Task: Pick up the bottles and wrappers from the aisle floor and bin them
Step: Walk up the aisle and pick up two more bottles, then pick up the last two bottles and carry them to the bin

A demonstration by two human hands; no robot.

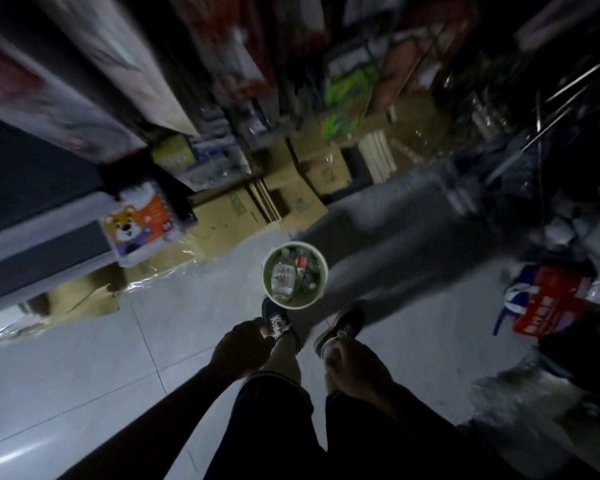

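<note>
Bottles (284, 277), clear plastic with red-and-white labels, lie piled inside a round green bin (321, 271) standing on the pale tiled aisle floor (118, 358), just ahead of the person's dark sneakers (276, 322). Both hands hang low over the legs: the left hand (238, 344) is curled closed, apparently holding nothing. The right hand (352, 368) is loosely curled too, its grip unclear in the dim light.

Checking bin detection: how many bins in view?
1. A round green bin stands on the aisle floor just ahead of the person's shoes, with bottles inside. Dark, blurred shelving could hide others.
</note>
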